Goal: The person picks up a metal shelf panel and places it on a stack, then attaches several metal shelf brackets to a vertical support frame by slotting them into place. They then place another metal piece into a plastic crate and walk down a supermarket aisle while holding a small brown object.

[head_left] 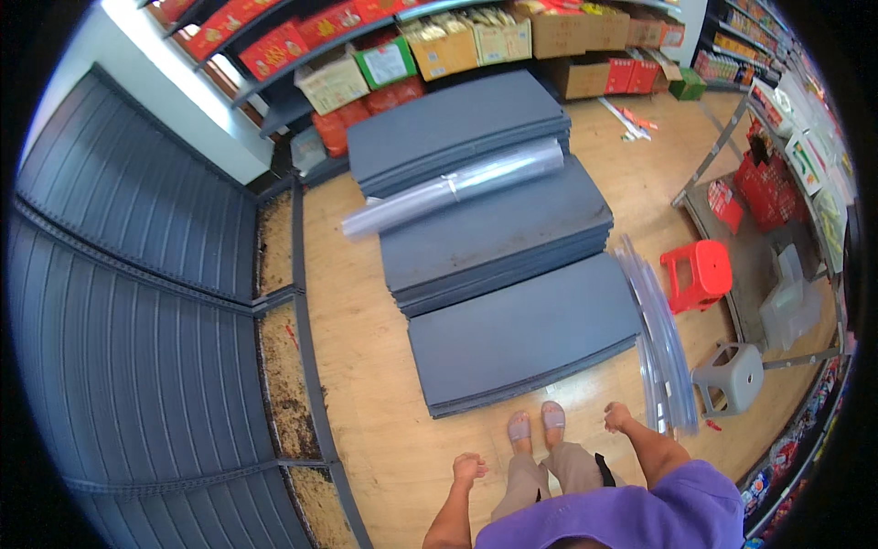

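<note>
My left hand point(470, 468) hangs over the wood floor, left of my feet, with its fingers curled and nothing visible in it. Out to the right, my right hand point(618, 418) is also loosely closed and looks bare. Ahead of my feet lies the nearest stack of dark grey metal shelf panels point(526, 329), touched by neither hand. Behind it stand a taller panel stack point(498, 224) and a far stack point(457, 123). A roll of clear plastic strips point(457, 186) rests across the panels between those two. More clear strips point(660, 348) lie beside the stacks, near my right hand.
Empty grey shelving point(137, 302) runs along the left, its base frame point(311, 366) open over dirty floor. Right are a red stool point(700, 274), a grey stool point(734, 377) and a metal-framed rack point(704, 224). Cardboard boxes point(444, 55) fill the far shelves.
</note>
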A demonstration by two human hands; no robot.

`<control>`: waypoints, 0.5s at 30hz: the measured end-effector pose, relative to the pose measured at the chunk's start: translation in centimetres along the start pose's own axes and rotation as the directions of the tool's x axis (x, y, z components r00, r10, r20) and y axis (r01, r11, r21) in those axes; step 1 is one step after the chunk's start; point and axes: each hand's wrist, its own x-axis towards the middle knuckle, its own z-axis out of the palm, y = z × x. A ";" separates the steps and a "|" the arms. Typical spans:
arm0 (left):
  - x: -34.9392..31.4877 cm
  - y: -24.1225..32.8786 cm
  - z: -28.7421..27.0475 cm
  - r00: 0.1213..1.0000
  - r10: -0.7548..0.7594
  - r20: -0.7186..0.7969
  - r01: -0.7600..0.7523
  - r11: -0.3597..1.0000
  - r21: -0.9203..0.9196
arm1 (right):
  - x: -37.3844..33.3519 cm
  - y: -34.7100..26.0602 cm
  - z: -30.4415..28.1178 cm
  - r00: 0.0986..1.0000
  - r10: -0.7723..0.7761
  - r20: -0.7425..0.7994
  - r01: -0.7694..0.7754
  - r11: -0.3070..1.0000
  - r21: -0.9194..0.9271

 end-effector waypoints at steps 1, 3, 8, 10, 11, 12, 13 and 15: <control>-0.4 0.6 -1.0 0.999 0.033 -0.011 -0.034 0.999 -0.042 | -0.7 -2.4 -0.8 0.998 -0.044 -0.039 0.044 0.999 0.002; -1.2 1.7 -3.0 0.993 0.110 -0.046 -0.113 0.990 -0.087 | -1.7 -6.2 -2.0 0.982 -0.144 -0.122 0.146 0.989 0.006; -5.6 3.5 -7.1 0.957 0.206 -0.206 -0.238 0.961 -0.141 | -3.6 -14.0 -3.9 0.822 -0.520 -0.234 0.412 0.825 -0.386; -7.8 2.5 -8.3 0.943 0.205 -0.263 -0.253 0.954 -0.162 | -6.0 -16.0 -5.0 0.836 -0.534 -0.127 0.448 0.799 -0.401; -8.7 1.4 -8.7 0.935 0.201 -0.293 -0.259 0.949 -0.178 | -7.2 -16.6 -5.6 0.839 -0.539 -0.069 0.468 0.782 -0.412; -9.3 0.1 -9.2 0.940 0.163 -0.298 -0.212 0.967 -0.141 | -8.2 -16.9 -6.2 0.862 -0.507 -0.012 0.439 0.759 -0.481; -10.1 -1.5 -9.6 0.946 0.138 -0.294 -0.166 0.983 -0.073 | -8.1 -16.4 -6.3 0.862 -0.507 0.029 0.435 0.709 -0.554; -12.3 -4.1 -9.9 0.953 0.084 -0.292 -0.073 0.996 0.048 | -6.6 -14.2 -7.5 0.852 -0.511 0.111 0.435 0.575 -0.692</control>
